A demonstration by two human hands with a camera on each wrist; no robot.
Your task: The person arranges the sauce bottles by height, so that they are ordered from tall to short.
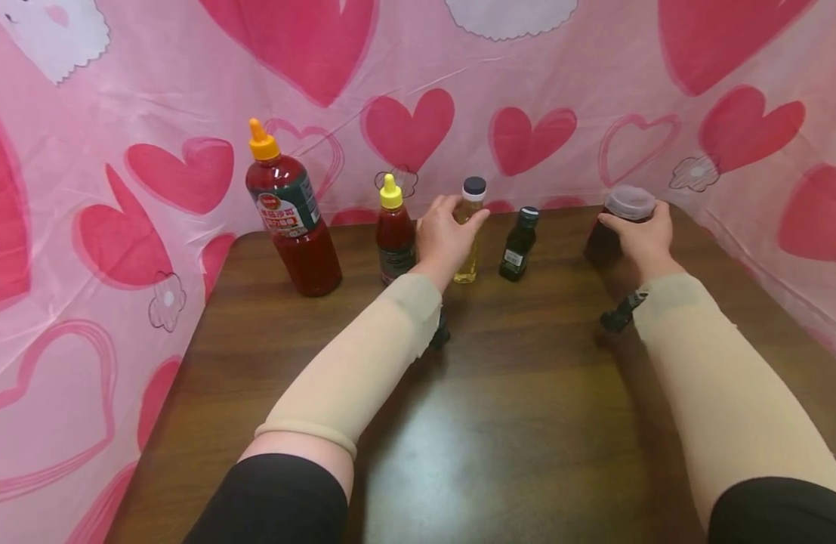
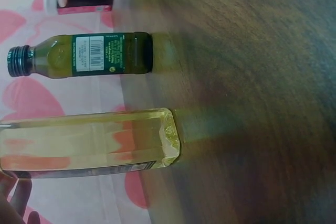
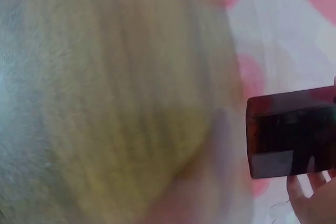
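My left hand grips the upper part of a clear bottle of yellow oil with a black cap. Seen from the left wrist, that oil bottle has fingers along its side. On the right, my right hand holds a dark-filled jar with a translucent lid near the table's back edge. The right wrist view shows the jar with fingers around it. Between my hands stands a small dark green bottle, its barcode label facing the left wrist camera.
Left of my left hand stands a small red sauce bottle with a yellow cap. Farther left is a tall red sauce bottle with an orange nozzle. All stand on a brown wooden table, with a pink heart-patterned sheet behind.
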